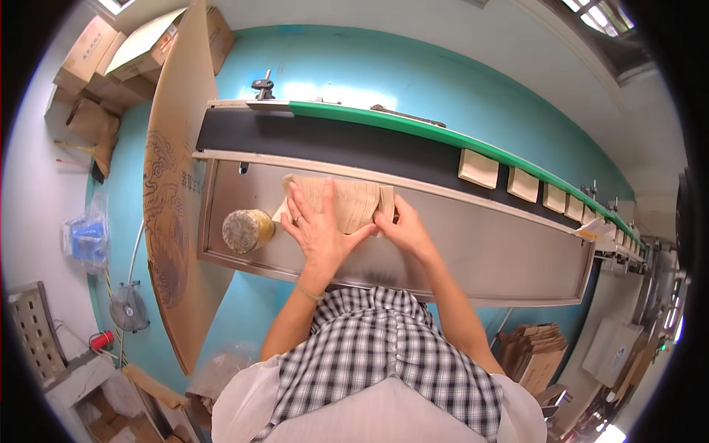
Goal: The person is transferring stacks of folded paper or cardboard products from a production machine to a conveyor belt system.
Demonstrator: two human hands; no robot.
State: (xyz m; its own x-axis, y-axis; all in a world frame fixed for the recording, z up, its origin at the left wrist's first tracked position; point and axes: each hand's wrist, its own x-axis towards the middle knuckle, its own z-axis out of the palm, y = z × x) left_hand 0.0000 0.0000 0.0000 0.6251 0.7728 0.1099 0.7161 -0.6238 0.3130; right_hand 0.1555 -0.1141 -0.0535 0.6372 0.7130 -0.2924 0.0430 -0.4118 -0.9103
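Observation:
A long row of thin beige sheets or packets (pixel 347 205), packed face to face, lies on the steel tray (pixel 487 247) in front of me. My left hand (pixel 320 225) rests over the row's left part with its fingers spread, the thumb reaching toward the right end. At that end my right hand (pixel 402 227) pinches the last few of the row between thumb and fingers. What exactly the sheets are, I cannot tell. Just left of the row stands a squat cylinder (pixel 248 230) with a mottled grey top and a yellowish side.
Behind the tray runs a black conveyor belt (pixel 332 144) with a green guide rail (pixel 354 114); several cream-coloured blocks (pixel 478 168) sit along its right part. A tall cardboard sheet (pixel 177 192) stands at the tray's left end. Flattened cartons (pixel 533 354) are stacked below right.

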